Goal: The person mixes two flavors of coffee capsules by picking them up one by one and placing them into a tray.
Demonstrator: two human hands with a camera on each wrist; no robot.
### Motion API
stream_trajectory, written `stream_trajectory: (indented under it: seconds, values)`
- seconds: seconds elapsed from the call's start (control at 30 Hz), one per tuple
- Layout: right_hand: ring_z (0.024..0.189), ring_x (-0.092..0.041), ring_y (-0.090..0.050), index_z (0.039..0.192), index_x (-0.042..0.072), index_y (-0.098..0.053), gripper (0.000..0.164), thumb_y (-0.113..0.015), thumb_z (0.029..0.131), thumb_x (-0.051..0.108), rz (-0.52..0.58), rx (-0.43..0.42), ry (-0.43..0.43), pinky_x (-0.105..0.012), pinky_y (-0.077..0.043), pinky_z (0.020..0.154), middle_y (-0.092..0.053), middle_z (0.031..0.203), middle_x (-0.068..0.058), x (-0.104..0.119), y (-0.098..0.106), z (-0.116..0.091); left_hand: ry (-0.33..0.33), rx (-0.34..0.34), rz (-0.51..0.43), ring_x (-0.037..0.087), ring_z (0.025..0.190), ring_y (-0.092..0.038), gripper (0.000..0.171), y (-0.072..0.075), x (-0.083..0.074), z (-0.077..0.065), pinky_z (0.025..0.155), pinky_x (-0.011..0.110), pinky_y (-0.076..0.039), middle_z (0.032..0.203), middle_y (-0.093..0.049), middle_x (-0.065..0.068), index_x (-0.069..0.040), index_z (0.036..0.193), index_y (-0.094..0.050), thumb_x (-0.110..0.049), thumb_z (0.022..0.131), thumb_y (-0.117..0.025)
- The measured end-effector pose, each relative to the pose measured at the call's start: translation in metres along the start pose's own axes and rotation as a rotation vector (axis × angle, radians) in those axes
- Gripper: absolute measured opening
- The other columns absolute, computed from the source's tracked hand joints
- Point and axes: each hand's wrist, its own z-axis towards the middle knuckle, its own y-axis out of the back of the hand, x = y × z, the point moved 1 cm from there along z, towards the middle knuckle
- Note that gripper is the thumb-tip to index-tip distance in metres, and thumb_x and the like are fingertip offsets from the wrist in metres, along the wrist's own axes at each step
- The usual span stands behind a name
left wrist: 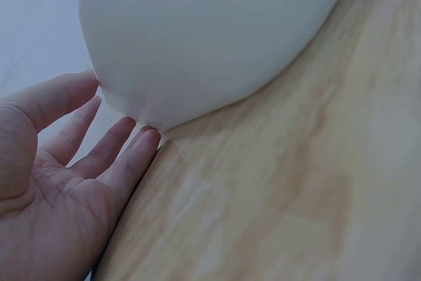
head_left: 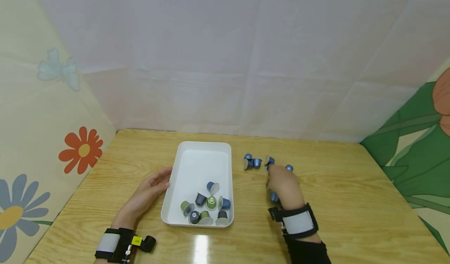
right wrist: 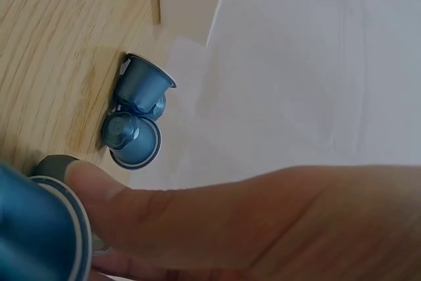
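Observation:
My left hand rests against the left side of a white tray, fingers and thumb lightly bent. In the left wrist view the fingertips touch the tray's outer wall. Several coffee capsules lie in the tray's near half, including a green capsule and a blue capsule. Right of the tray, my right hand is low among loose capsules. In the right wrist view its thumb and fingers pinch a dark capsule, mostly hidden. A large blue capsule shows in front.
On the wooden table, a small cluster of blue capsules lies between the tray and my right hand. Another blue capsule sits just beyond that hand, and one beside it. A white sheet hangs behind the table.

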Motion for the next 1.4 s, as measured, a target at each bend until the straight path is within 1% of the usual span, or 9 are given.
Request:
stream_trajectory:
  seconds: [0.13, 0.37, 0.6, 0.8, 0.97, 1.13, 1.23, 1.4]
  values:
    - [0.066, -0.023, -0.058, 0.089, -0.002, -0.067, 0.015, -0.077, 0.078, 0.000, -0.013, 0.005, 0.008, -0.037, -0.051, 0.054, -0.066, 0.083, -0.012, -0.0006, 0.0009, 0.0001, -0.003, 0.001, -0.004, 0.029, 0.142, -0.033, 0.063, 0.0001, -0.0009, -0.0003, 0.099, 0.016, -0.041, 0.157, -0.033, 0.016, -0.001, 0.151, -0.034, -0.017, 0.098, -0.063]
    - [0.064, -0.023, -0.057, 0.081, 0.000, -0.065, 0.012, -0.077, 0.077, 0.001, -0.017, 0.011, 0.022, -0.037, -0.050, 0.054, -0.062, 0.075, -0.010, -0.0008, -0.0006, 0.0004, -0.009, 0.004, -0.010, 0.029, 0.142, -0.032, 0.063, 0.0004, -0.0015, -0.0002, 0.100, 0.017, -0.041, 0.157, -0.033, 0.016, 0.000, 0.151, -0.034, -0.016, 0.098, -0.063]
    - [0.064, -0.024, -0.056, 0.086, -0.003, -0.066, 0.006, -0.070, 0.081, -0.003, -0.033, 0.034, 0.020, -0.034, -0.048, 0.052, -0.060, 0.076, -0.013, -0.0014, -0.0066, 0.0039, -0.012, 0.004, -0.010, 0.030, 0.142, -0.033, 0.062, 0.0000, -0.0018, 0.0007, 0.100, 0.017, -0.041, 0.156, -0.034, 0.016, -0.001, 0.151, -0.034, -0.016, 0.098, -0.063]
    - [0.064, -0.025, -0.056, 0.086, -0.002, -0.066, 0.007, -0.070, 0.081, -0.003, -0.049, 0.044, 0.008, -0.035, -0.048, 0.052, -0.060, 0.077, -0.014, -0.0021, -0.0081, 0.0058, -0.012, 0.003, -0.005, 0.029, 0.142, -0.033, 0.062, -0.0005, -0.0028, 0.0003, 0.100, 0.017, -0.041, 0.156, -0.034, 0.016, -0.001, 0.151, -0.034, -0.016, 0.098, -0.063]
    - [0.063, -0.024, -0.055, 0.082, -0.002, -0.065, 0.004, -0.068, 0.082, -0.003, -0.033, 0.048, 0.001, -0.032, -0.045, 0.051, -0.058, 0.074, -0.012, -0.0010, -0.0079, 0.0051, -0.002, -0.002, 0.006, 0.029, 0.142, -0.033, 0.063, -0.0007, -0.0036, 0.0001, 0.099, 0.016, -0.040, 0.157, -0.034, 0.015, -0.001, 0.151, -0.034, -0.018, 0.098, -0.063]
    - [0.061, -0.023, -0.055, 0.085, -0.004, -0.066, 0.001, -0.066, 0.084, -0.003, -0.010, 0.052, -0.014, -0.030, -0.044, 0.049, -0.058, 0.075, -0.012, 0.0000, -0.0072, 0.0056, 0.002, -0.005, 0.009, 0.028, 0.142, -0.033, 0.063, -0.0006, -0.0029, 0.0000, 0.099, 0.016, -0.040, 0.157, -0.034, 0.015, -0.002, 0.151, -0.034, -0.019, 0.098, -0.063]
    - [0.061, -0.023, -0.055, 0.085, -0.003, -0.065, 0.003, -0.063, 0.086, -0.002, 0.000, 0.048, -0.009, -0.030, -0.044, 0.048, -0.057, 0.074, -0.012, 0.0013, -0.0055, 0.0045, -0.006, -0.004, 0.001, 0.029, 0.142, -0.033, 0.063, -0.0005, -0.0020, 0.0001, 0.100, 0.016, -0.040, 0.156, -0.034, 0.016, -0.001, 0.151, -0.035, -0.018, 0.098, -0.063]
    - [0.058, -0.021, -0.052, 0.074, 0.003, -0.061, 0.015, -0.060, 0.088, -0.002, -0.001, 0.034, 0.016, -0.029, -0.041, 0.048, -0.055, 0.068, -0.008, 0.0072, -0.0029, 0.0008, -0.008, 0.001, -0.004, 0.029, 0.142, -0.033, 0.062, -0.0003, -0.0004, 0.0002, 0.100, 0.017, -0.040, 0.156, -0.034, 0.016, -0.001, 0.151, -0.035, -0.017, 0.098, -0.063]
